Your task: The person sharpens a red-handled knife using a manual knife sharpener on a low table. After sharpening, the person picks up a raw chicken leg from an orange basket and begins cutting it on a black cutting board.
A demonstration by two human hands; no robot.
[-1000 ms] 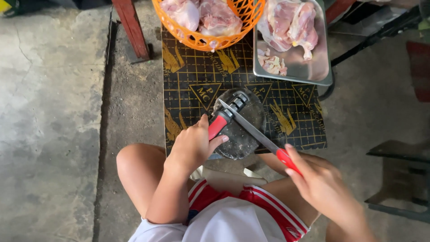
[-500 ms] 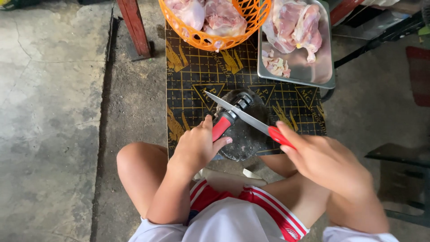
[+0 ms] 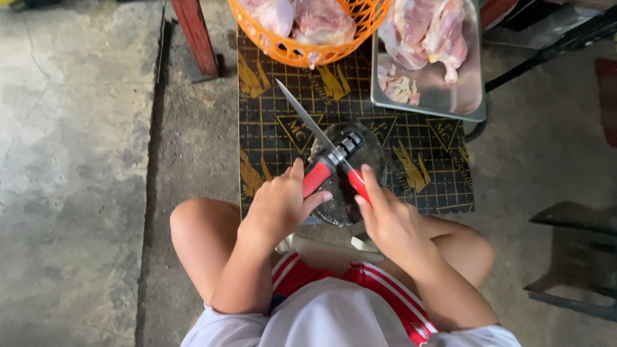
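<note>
Head view, looking straight down on a person crouched on a concrete floor (image 3: 83, 160), bare knees spread, both forearms reaching forward to a dark cutting mat (image 3: 437, 173) printed with a yellow grid.

The left hand (image 3: 279, 205) comes in from the lower left with the wrist bent slightly inward; its fingers are clenched around the red handle of a knife sharpener (image 3: 328, 167) — a short tool with a black slotted head — and the thumb lies along the handle's side. The sharpener rests on a round, dark, wet-looking block (image 3: 369, 170) near the middle of the mat's near edge.

The right hand (image 3: 389, 218) reaches from the lower right, fingers wrapped around the red handle of a knife (image 3: 308, 122), forefinger stretched up the handle. The thin steel blade passes through the sharpener's head and points away toward the mat's far left corner, its tip just short of an orange plastic basket (image 3: 302, 54).

That basket, of open lattice, sits at the mat's far edge and holds pale, glossy raw chicken. Beside it, at the far right corner, a rectangular metal tray (image 3: 450, 96) carries more raw chicken pieces. A red-painted post (image 3: 196, 35) stands just off the mat's far left corner.
</note>
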